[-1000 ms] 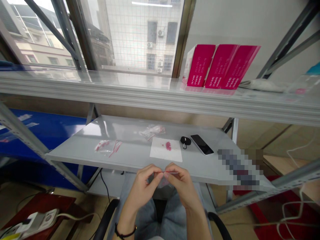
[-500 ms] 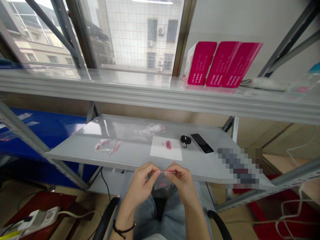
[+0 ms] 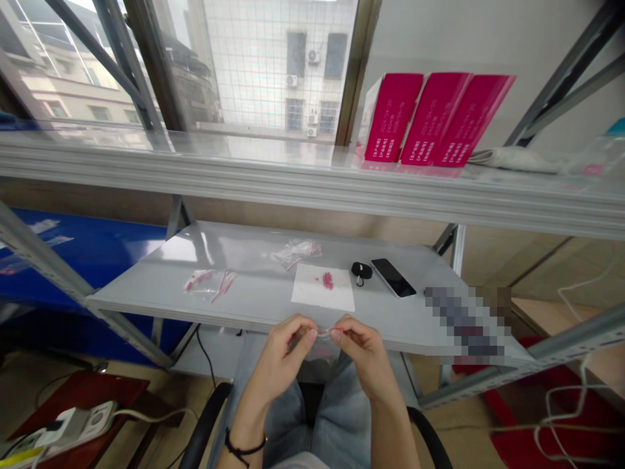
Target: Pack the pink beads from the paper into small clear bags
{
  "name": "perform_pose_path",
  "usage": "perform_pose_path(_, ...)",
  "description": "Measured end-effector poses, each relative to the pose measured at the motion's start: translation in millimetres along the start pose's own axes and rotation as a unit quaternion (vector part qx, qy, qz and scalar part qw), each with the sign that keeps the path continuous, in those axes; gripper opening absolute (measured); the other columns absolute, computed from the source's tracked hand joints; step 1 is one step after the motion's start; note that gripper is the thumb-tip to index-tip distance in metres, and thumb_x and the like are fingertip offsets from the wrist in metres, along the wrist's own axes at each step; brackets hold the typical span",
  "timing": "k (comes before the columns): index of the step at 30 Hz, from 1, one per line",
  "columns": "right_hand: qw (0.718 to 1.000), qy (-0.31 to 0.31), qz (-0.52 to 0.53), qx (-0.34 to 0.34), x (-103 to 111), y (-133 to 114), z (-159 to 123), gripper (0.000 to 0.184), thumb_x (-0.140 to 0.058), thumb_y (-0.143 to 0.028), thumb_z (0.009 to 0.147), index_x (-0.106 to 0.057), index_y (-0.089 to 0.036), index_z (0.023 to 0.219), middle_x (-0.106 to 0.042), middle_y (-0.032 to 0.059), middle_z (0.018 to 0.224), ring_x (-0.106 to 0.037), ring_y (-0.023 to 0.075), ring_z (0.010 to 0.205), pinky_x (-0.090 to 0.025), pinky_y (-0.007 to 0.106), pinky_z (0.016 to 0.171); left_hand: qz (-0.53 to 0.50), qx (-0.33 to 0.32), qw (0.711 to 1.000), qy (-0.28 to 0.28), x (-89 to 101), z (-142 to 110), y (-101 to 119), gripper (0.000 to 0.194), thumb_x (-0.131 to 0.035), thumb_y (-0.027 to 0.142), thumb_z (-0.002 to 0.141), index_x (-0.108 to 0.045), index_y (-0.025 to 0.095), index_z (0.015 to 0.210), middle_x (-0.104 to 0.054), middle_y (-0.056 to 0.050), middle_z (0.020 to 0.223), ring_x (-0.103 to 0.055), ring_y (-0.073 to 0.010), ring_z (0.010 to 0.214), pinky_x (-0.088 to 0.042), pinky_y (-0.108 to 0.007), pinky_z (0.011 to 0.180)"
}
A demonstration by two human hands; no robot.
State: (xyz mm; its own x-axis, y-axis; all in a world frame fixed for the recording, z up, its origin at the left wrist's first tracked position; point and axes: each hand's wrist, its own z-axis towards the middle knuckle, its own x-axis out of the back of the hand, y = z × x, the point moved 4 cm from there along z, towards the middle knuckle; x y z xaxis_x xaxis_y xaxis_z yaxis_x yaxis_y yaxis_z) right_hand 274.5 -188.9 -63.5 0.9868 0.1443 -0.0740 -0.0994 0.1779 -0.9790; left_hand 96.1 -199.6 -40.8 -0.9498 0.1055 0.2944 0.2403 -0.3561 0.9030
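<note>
Steel rack, upper shelf: three magenta cartons side by side, folded white cloth just right of them. Lower shelf: smartphone lying flat, black key fob (probably) just left of it, pixelated object further right, unreadable. Mesh-covered window behind. Power strip on red board, lower left. Black chair armrests at both sides.

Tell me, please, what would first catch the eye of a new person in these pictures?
Three magenta boxes stand out most, on the upper metal shelf. Below them, on the lower shelf, a white paper sheet carries a small heap of pink beads. Near that shelf's front edge, the left hand and right hand pinch a thin strand between them.
</note>
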Motion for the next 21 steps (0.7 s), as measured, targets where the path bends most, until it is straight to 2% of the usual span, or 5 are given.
perform_pose_path(2, 1.000, -0.006, -0.011, 0.005, -3, -2, 0, 0.020, -0.074, -0.037, 0.086, -0.070, -0.020, 0.076, -0.055, -0.0006, 0.074, -0.048, 0.0158, 0.071, -0.039, 0.027, 0.065, -0.001, 0.001, 1.000, -0.004, -0.7, 0, 0, 0.025, -0.058, 0.039, 0.097, -0.070, 0.018, 0.091, -0.066, -0.003, 0.080, -0.054, -0.0164, 0.074, -0.037, -0.026, 0.067)
perform_pose_path(7, 0.999, -0.028, -0.022, 0.007, -6, -6, -2, 0.020, -0.074, -0.037, 0.086, -0.071, -0.020, 0.076, -0.056, -0.0002, 0.075, -0.050, 0.0160, 0.072, -0.040, 0.028, 0.066, 0.017, 0.016, 1.000, 0.007, 1.0, 0, -3, 0.025, -0.061, 0.035, 0.095, -0.070, 0.018, 0.079, -0.066, -0.001, 0.072, -0.054, -0.0148, 0.068, -0.037, -0.025, 0.065)
perform_pose_path(14, 0.998, -0.032, -0.046, 0.026, -2, -5, -2, 0.019, -0.072, -0.036, 0.088, -0.071, -0.021, 0.076, -0.058, 0.0008, 0.076, -0.051, 0.0171, 0.073, -0.040, 0.029, 0.067, 0.050, 0.007, 0.999, 0.017, 2.4, -1, 0, 0.025, -0.061, 0.034, 0.095, -0.070, 0.018, 0.078, -0.067, 0.000, 0.070, -0.055, -0.0148, 0.066, -0.039, -0.025, 0.064)
perform_pose_path(21, 0.993, -0.028, -0.089, 0.065, 4, -9, -4, 0.021, -0.069, -0.036, 0.091, -0.070, -0.021, 0.076, -0.057, 0.0010, 0.076, -0.052, 0.0180, 0.073, -0.040, 0.030, 0.068, 0.046, -0.005, 0.998, -0.029, -1.2, -2, 4, 0.021, -0.060, 0.034, 0.096, -0.072, 0.019, 0.087, -0.067, -0.002, 0.076, -0.058, -0.0159, 0.071, -0.040, -0.025, 0.066)
